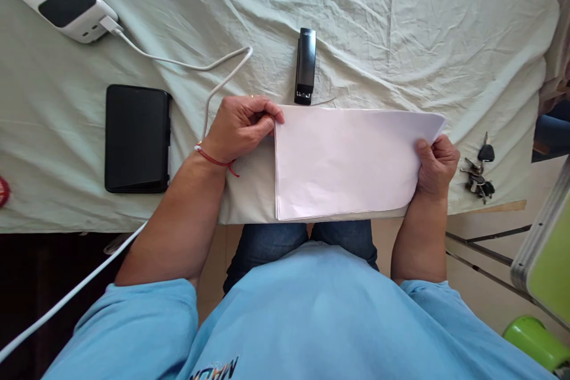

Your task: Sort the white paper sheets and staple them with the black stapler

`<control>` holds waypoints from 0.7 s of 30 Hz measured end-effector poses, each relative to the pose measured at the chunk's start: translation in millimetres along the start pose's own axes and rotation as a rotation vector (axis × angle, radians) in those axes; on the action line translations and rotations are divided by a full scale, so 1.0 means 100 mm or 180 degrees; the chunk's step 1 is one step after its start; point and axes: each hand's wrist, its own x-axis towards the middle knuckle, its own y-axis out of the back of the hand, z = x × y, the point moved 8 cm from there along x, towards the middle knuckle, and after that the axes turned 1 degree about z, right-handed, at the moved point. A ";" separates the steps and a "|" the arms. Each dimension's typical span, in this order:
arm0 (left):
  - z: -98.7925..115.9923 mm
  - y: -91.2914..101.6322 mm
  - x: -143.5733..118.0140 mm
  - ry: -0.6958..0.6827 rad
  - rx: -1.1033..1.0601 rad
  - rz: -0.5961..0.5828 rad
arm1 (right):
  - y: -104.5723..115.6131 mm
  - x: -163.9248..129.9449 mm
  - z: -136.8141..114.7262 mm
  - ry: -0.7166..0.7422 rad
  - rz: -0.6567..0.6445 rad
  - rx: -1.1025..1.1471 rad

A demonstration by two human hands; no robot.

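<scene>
Several white paper sheets [347,160] lie stacked together over the table's front edge, held between my two hands. My left hand [244,124] pinches the stack's upper left corner between thumb and fingers. At the right side, my right hand [436,163] grips the edge, thumb on top and fingers underneath, and the paper curves up there. Just beyond the paper's top edge rests a black stapler [306,65], touched by neither hand.
A pale green cloth [369,29] with wrinkles covers the table. On the left are a black tablet-like case [137,139] and a white device [66,3] with a white cable [178,61] running past my left wrist. Keys [478,175] lie right of my right hand.
</scene>
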 end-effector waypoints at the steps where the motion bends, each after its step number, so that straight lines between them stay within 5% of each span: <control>1: 0.02 0.00 0.00 -0.0059 -0.0035 0.0011 | 0.00 0.00 -0.01 -0.0005 0.0005 -0.0046; 16: -0.15 -0.06 -0.02 0.0281 -0.0476 -0.0181 | 0.02 0.01 -0.02 0.0090 0.0031 -0.0201; 21: -0.17 -0.04 -0.01 0.0183 -0.0406 -0.0217 | -0.03 0.02 0.03 -0.0273 -0.0409 -0.0428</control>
